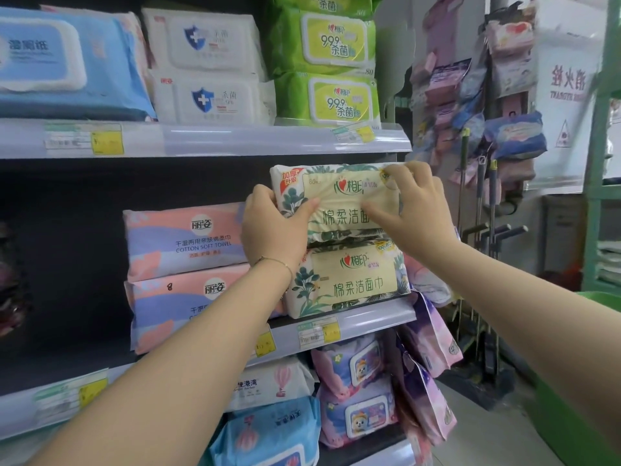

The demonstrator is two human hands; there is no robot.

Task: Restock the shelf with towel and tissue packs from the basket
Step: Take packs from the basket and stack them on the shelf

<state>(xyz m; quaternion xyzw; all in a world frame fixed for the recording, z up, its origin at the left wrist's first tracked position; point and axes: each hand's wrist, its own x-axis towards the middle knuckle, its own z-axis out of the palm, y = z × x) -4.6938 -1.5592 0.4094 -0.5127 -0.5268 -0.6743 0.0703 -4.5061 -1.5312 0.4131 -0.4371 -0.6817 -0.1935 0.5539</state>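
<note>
A shop aisle, with a tiered shelf (369, 317) filling the left and centre and a rack of hanging packets (504, 95) further right beside some mop handles (484, 203). On the middle tier, at its right end, two leaf-printed cotton towel packs sit one on the other. The upper leaf-print pack (339, 200) rests on the lower leaf-print pack (349, 280), and both hands are on the upper one. The left hand (272, 227) clasps its left end, thumb across the front and fingers wrapped behind. The right hand (413, 213) lies over its right front, fingers spread on the top corner and thumb pressed to the face; this grip is closed on the pack rather than open. A thin bracelet (275, 262) circles the left wrist. Just left of the stack, two pink and lilac cotton soft towel packs (188, 243) are also stacked. The tier above carries blue (64, 62), white (208, 65) and green wet-wipe packs (329, 62). A green basket edge (601, 301) shows at the near right.
</note>
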